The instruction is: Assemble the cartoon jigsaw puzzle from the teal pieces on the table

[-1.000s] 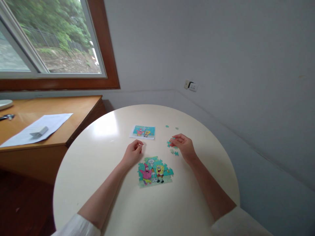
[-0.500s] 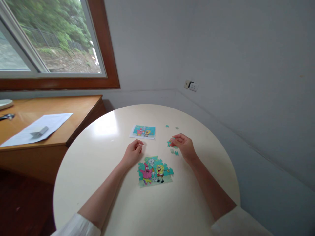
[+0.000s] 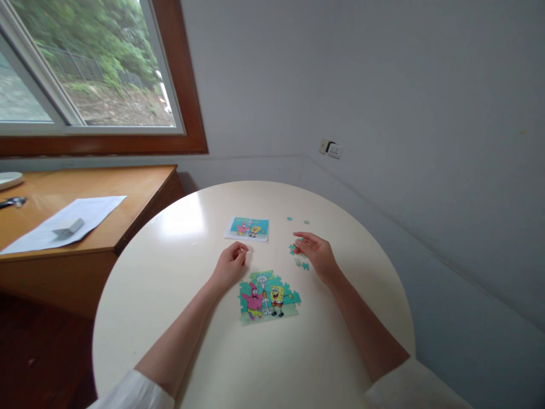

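Partly built puzzle (image 3: 269, 301) on the table (image 3: 162, 272), left hand (image 3: 232, 261) loosely curled near its 10 o'clock. Right hand's (image 3: 315, 250) over some loose pieces (image 3: 292, 249) around 1 o'clock, can't tell if those fingers (image 3: 304, 235) are pinching one.

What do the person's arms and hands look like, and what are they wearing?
The left sleeve and right sleeve look white and plain, a bit creased. Below them the forearms are bare. The left hand and right hand have no gloves, and I see no watch or bracelet. Rings are too small to tell.
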`<state>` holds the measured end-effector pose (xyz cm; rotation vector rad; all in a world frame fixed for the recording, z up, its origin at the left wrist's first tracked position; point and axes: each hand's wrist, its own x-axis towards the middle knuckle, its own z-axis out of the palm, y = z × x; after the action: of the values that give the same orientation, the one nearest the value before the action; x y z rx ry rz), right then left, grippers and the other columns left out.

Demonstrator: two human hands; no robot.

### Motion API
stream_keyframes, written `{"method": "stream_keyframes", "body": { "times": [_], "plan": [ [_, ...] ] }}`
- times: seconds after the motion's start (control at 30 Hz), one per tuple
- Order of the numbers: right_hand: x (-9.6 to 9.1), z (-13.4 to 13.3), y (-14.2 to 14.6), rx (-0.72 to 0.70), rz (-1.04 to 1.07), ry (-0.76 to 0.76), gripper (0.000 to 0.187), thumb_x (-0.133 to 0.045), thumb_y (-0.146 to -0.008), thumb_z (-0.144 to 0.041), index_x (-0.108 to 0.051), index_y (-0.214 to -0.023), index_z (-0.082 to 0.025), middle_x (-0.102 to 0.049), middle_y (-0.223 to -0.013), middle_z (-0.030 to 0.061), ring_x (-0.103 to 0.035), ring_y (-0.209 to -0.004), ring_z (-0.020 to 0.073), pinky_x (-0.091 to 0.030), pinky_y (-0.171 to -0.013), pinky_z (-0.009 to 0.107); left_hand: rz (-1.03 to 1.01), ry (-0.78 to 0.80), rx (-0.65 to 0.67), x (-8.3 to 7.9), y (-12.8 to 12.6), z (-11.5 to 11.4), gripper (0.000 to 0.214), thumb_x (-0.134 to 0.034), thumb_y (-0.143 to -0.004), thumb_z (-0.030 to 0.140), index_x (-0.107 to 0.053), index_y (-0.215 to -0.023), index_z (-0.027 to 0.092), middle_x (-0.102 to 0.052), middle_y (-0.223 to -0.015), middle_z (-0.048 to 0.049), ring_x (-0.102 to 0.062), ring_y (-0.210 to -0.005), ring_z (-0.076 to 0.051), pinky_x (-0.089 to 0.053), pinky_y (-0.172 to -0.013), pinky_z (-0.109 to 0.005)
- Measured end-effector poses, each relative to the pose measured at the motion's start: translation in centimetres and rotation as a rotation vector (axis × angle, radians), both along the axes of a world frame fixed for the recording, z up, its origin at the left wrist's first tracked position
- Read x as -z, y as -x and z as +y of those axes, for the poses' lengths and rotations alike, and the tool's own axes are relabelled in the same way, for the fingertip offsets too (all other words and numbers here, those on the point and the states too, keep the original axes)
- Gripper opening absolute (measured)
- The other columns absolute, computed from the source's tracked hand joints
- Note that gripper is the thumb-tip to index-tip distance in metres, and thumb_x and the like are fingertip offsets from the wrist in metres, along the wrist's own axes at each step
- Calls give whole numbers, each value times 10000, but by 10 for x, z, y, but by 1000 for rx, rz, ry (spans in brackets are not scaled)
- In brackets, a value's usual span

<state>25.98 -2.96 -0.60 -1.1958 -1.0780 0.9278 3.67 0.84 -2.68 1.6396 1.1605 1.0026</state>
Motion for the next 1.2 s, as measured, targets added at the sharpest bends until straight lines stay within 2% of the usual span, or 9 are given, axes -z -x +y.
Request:
{"method": "stream_keyframes", "body": {
  "times": [0.1,0.3,0.87,1.2],
  "plan": [
    [2,1,-1,-12,-21,1,291,-667,-589,-393,-630,-766,-165,-589,-602,-14,-571,-548,111,-494,-600,288,0,6,-2,0,0,0,137,-435,-708,286,-505,-737,171,-412,-468,60,-401,-460,-97,-297,-492,-223],
    [4,2,-1,-21,-37,-26,236,-652,-599,-386,-592,-694,-179,-551,-588,-32,-538,-528,94,-477,-580,266,-10,9,-13,-1,-1,-1,131,-443,-700,274,-513,-730,168,-413,-461,62,-397,-453,-94,-298,-487,-220],
    [3,2,-1,-1,-61,-22,224,-635,-607,-375,-602,-715,-181,-556,-565,-26,-536,-534,105,-471,-578,275,0,20,-10,-5,-1,-2,137,-447,-696,290,-506,-727,170,-410,-459,61,-384,-450,-94,-281,-478,-219],
    [3,1,0,3,-48,-14,225,-643,-604,-368,-612,-719,-177,-565,-570,-25,-539,-537,102,-476,-584,274,-9,20,-5,-2,0,-1,148,-446,-690,302,-505,-734,173,-411,-466,60,-387,-460,-97,-282,-485,-220]
  ]
}}
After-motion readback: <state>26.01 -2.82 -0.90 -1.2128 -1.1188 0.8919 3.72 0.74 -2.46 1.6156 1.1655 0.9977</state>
